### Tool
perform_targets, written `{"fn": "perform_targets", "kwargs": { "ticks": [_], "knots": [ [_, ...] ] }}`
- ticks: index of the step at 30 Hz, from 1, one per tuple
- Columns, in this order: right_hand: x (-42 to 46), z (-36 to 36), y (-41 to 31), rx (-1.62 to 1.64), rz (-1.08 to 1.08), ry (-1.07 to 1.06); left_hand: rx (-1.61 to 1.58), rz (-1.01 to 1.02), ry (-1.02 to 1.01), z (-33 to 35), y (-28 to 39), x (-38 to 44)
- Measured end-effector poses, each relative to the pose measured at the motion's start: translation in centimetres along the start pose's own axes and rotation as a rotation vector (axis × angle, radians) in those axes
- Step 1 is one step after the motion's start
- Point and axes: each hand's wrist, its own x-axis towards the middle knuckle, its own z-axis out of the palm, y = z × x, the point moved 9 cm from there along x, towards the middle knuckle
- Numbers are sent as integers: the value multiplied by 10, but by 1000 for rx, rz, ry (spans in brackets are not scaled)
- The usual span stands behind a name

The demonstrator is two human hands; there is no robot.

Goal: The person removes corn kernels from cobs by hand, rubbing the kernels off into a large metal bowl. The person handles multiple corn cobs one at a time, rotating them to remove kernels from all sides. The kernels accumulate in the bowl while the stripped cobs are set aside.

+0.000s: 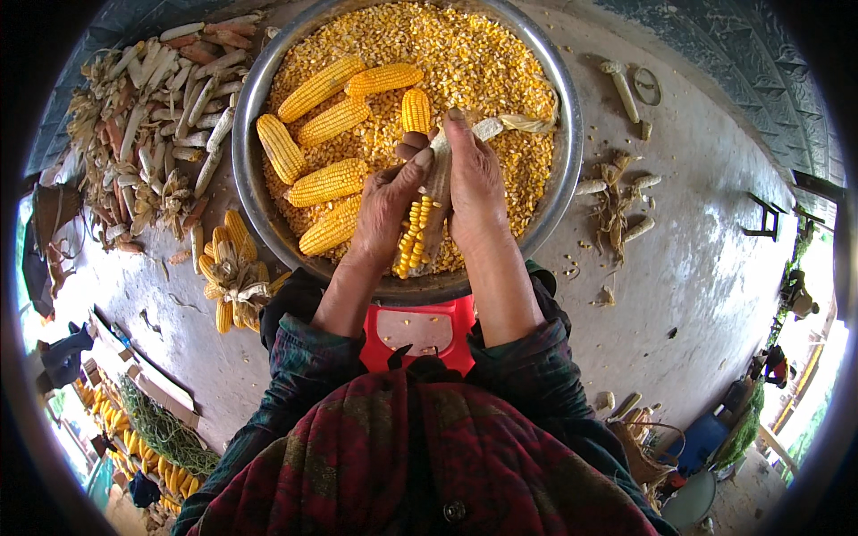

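Both of my hands grip one mostly bare corn cob point(439, 181) over a wide metal basin point(574, 127). Several rows of yellow kernels point(415, 238) still cling to its lower part. My left hand point(389, 204) holds the cob from the left, thumb against its upper part. My right hand point(477, 181) wraps its right side with the thumb up near the top. Loose corn kernels point(469, 47) fill the basin. Full ears of corn point(328, 182) lie on them at the left. Beyond my right thumb lies a stripped cob with husk point(529, 123).
A heap of stripped cobs point(161, 114) covers the floor at left, near a tied bunch of ears point(234, 275). Under the basin stands a red plastic stool point(462, 328). At right lie cobs with husks point(613, 201) and a ring point(647, 86); a wicker basket point(637, 449) stands lower right.
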Motion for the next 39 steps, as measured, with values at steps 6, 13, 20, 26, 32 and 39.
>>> {"fn": "perform_targets", "kwargs": {
  "ticks": [6,13,20,26,32,39],
  "knots": [
    [6,-19,-16,56,-116,134,-34,79,26,-4,7,-1],
    [4,-28,-12,72,-69,228,330,149,-209,23,17,-9],
    [5,-30,-11,135,-33,232,184,126,-12,7,9,-8],
    [3,-29,-16,96,-31,222,150,152,-82,16,18,-9],
    [3,-24,-17,4,-41,229,397,207,-213,27,27,-12],
    [3,-25,-14,-37,-46,194,600,271,-192,28,26,-13]
  ]
}}
